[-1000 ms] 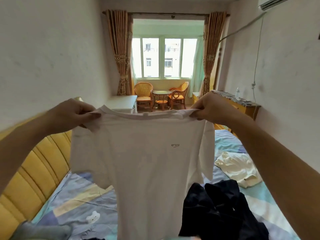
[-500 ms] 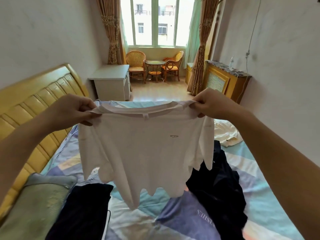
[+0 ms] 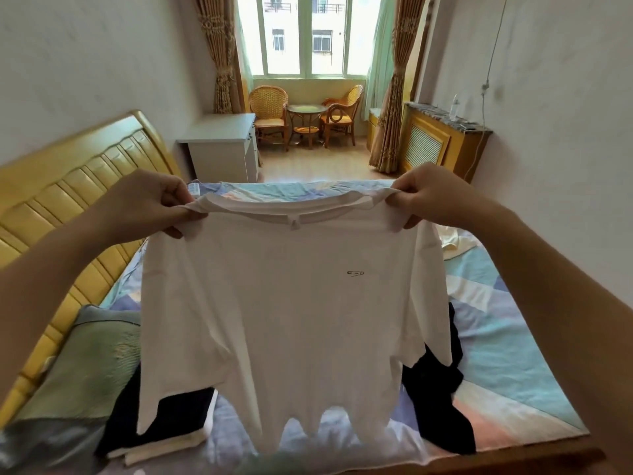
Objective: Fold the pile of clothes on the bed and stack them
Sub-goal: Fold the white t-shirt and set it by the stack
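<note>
Below my hands, the bed [image 3: 507, 341] spreads under a patchwork sheet of pale blue, lilac and peach, its padded yellow headboard [image 3: 68, 214] running along beyond my left arm. Between my hands hangs a white T-shirt [image 3: 291, 303], held up clear of the bed and spread flat toward me, its hem dangling in ragged points above the sheet; a small dark logo [image 3: 355, 273] sits on the chest nearer my right hand. Under my left forearm lies a green pillow [image 3: 92, 358], and just beside it a folded dark garment [image 3: 171, 419] rests on top of a folded pale one [image 3: 161, 452], both partly hidden by the shirt. Below my right hand, a crumpled black garment [image 3: 442, 406] lies loose on the sheet, also partly behind the shirt. Past my right hand, near the bed's far edge, a rumpled cream garment [image 3: 457, 241] lies unfolded. My left hand [image 3: 144, 204] pinches the T-shirt at one shoulder, fingers curled over the seam beside the collar. My right hand [image 3: 435, 195] pinches the other shoulder the same way. Beyond both hands, across the floor, stand a white worktop [image 3: 219, 135], two wicker chairs [image 3: 269, 111] around a small round table [image 3: 306, 113], and a curtained window [image 3: 305, 32].
</note>
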